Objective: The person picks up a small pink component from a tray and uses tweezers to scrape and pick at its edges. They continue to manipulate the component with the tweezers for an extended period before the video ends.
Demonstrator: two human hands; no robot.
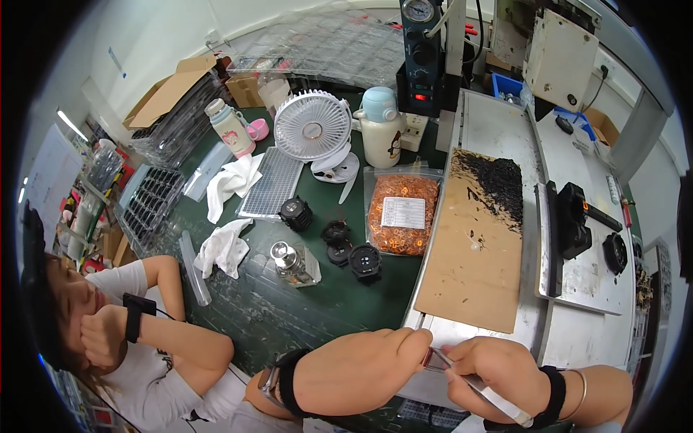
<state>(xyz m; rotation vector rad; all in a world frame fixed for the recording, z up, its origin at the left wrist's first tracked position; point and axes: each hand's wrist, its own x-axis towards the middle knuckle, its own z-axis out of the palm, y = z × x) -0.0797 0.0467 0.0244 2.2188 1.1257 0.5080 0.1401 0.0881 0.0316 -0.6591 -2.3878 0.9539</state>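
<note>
Green desk [289, 317], cluttered: small white fan [313, 126] toward the far edge, bag of copper-coloured rings [402, 214] mid-desk, cardboard sheet [473, 249] on the metal tray [498, 123] at the right edge. We had both hands at the desk's near edge. Left hand [357, 372] pinched a tiny part [432, 356] at its fingertips. Right hand [498, 379] was clenched on metal tweezers [476, 386], tips touching that part. A co-worker's arm [170, 328] rested at the near left corner.
</note>
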